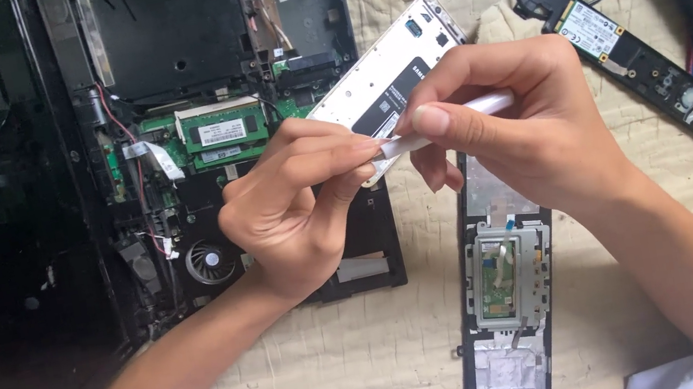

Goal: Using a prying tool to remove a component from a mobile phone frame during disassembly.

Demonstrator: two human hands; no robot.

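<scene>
Covering the whole work surface under both hands was a cream quilted cloth (374,359), soft and creased. Left of the left hand (292,204) lay an opened laptop base (187,80), a black plastic shell with a green circuit board, a round fan below the knuckles and a green memory module (221,131) bearing a white rectangular label. Below the right hand (532,126) stretched a long black palm-rest panel (503,290) with silvery foil patches and a grey touchpad bracket. Beyond the right hand, toward the far right, sat a narrow black strip (654,68) carrying a small board with a white label.

Between the hands, raised off the cloth and tilted, was a white smartphone (388,75), its rear face smooth and glossy, with a black rectangular label near its middle. The left hand gripped its lower end, fingers curled round the edge. The right hand pinched a slim white plastic pry tool (456,120) between thumb and fingers, its tip touching the phone's edge by the left fingertips.
</scene>
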